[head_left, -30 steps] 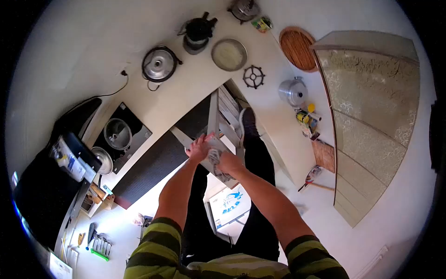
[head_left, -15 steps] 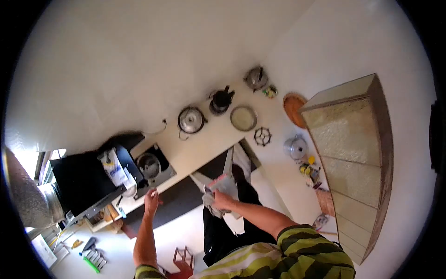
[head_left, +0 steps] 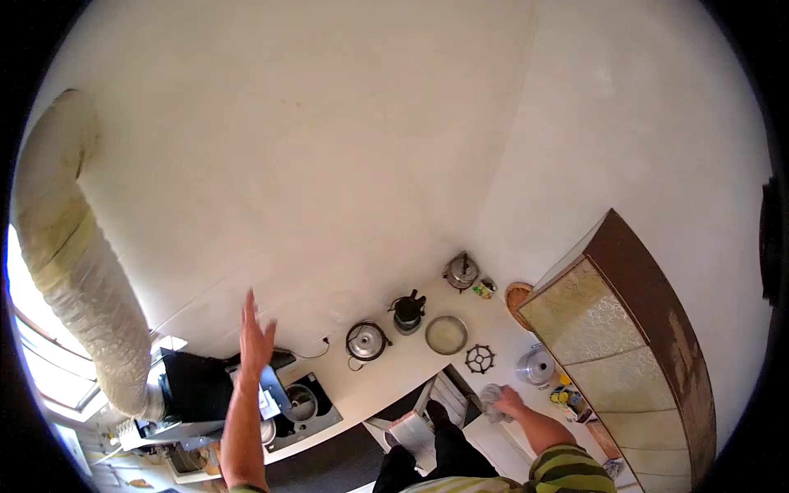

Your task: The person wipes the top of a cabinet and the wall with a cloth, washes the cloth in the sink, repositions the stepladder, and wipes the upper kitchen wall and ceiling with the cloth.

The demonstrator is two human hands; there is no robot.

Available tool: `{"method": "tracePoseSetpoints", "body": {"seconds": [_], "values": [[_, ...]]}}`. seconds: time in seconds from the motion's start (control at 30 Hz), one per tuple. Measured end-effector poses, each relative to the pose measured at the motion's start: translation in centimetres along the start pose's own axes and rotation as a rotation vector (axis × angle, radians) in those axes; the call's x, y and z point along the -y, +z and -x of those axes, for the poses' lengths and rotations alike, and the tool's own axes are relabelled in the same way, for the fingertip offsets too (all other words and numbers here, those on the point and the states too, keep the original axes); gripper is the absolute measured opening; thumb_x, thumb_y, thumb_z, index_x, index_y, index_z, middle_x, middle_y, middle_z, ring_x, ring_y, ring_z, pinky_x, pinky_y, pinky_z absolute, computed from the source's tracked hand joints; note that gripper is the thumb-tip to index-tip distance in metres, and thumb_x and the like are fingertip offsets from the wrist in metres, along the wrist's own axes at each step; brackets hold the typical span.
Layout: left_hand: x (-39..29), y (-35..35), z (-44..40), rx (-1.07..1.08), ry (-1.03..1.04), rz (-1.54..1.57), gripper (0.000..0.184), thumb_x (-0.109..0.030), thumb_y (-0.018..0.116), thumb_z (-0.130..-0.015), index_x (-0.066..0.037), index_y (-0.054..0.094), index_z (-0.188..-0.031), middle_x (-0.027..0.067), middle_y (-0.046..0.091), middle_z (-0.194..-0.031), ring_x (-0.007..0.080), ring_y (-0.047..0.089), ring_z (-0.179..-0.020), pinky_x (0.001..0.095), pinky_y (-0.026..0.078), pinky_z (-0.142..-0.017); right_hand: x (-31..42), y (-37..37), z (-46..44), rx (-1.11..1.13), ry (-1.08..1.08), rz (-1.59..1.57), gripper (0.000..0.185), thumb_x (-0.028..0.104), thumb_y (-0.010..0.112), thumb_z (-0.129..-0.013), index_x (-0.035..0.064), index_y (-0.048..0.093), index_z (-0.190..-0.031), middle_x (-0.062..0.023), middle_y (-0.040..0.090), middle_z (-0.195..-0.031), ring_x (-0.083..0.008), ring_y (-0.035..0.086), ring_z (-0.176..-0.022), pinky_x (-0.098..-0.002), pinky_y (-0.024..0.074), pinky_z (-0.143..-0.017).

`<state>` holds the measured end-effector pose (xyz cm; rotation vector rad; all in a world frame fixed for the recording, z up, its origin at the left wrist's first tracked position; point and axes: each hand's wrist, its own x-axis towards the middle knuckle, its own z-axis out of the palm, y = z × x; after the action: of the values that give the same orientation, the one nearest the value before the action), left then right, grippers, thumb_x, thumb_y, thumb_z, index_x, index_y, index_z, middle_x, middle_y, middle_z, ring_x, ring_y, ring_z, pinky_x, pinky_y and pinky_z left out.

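My left hand (head_left: 256, 341) is raised in front of the wall, fingers stretched and thumb apart, with nothing in it. Behind and below it are the black range hood (head_left: 193, 386) and the gas stove (head_left: 316, 411) with a metal pan (head_left: 301, 404) on it. At the right, my right hand (head_left: 511, 402) is closed around a crumpled grey cloth (head_left: 493, 403). The cloth is near the counter's inner edge, below a black burner grate (head_left: 480, 358) and left of a silver pot (head_left: 537, 366).
A lidded pot (head_left: 366, 341), a dark appliance (head_left: 407, 312), a round pan (head_left: 446, 335) and a kettle (head_left: 462, 271) line the counter (head_left: 394, 374). A wall cabinet (head_left: 633, 329) juts out at right. A wide duct (head_left: 86, 279) rises at left. Cabinet doors (head_left: 448, 394) stand open near my feet.
My left hand has risen from beside the stove and its fingers have spread. My right hand has moved right with the cloth, away from my legs. The view has tilted up towards the wall.
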<state>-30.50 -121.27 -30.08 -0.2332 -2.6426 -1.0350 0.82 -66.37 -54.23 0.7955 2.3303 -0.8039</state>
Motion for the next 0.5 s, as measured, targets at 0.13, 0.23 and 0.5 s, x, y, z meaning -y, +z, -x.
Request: {"method": "tracePoseSetpoints", "body": {"seconds": [0.13,0.23,0.5], "values": [[-9.5,-6.2,-7.8,0.036,0.066,0.194,0.077,0.003,0.067,-0.083,-0.012,0.033,-0.15,0.0196,0.048,-0.14,0.0303,0.056,-0.118,0.0408,0.049,-0.095,-6.2,0.1,2.7,-0.116,0.144,-0.175,0.056,0.02,0.074,-0.069,-0.0031,0.056,-0.117,-0.0251,0.065,-0.112,-0.0379,0.064,-0.105,-0.0438,0.0531,-0.088],[-14.6,-7.8,-9.8,-0.045,0.168,0.079,0.076,0.001,0.068,-0.083,-0.012,0.034,-0.15,0.0198,0.047,-0.141,0.0315,0.054,-0.121,0.0419,0.048,-0.097,-8.5,1.7,4.7,-0.186,0.273,-0.201,0.062,0.014,0.079,-0.062,-0.005,0.056,-0.116,-0.023,0.067,-0.107,-0.0353,0.066,-0.098,-0.0418,0.0545,-0.085],[-22.3,-14.3,-22.5,-0.458,0.41,-0.606,0.084,-0.01,0.077,-0.078,-0.01,0.032,-0.149,0.0188,0.046,-0.143,0.0362,0.044,-0.131,0.0474,0.036,-0.109,-4.0,-2.5,13.0,0.297,0.335,-1.025,0.012,0.017,0.062,-0.082,0.0065,0.057,-0.085,-0.0076,0.055,-0.075,-0.0185,0.047,-0.062,-0.0334,0.0378,-0.052]]}}
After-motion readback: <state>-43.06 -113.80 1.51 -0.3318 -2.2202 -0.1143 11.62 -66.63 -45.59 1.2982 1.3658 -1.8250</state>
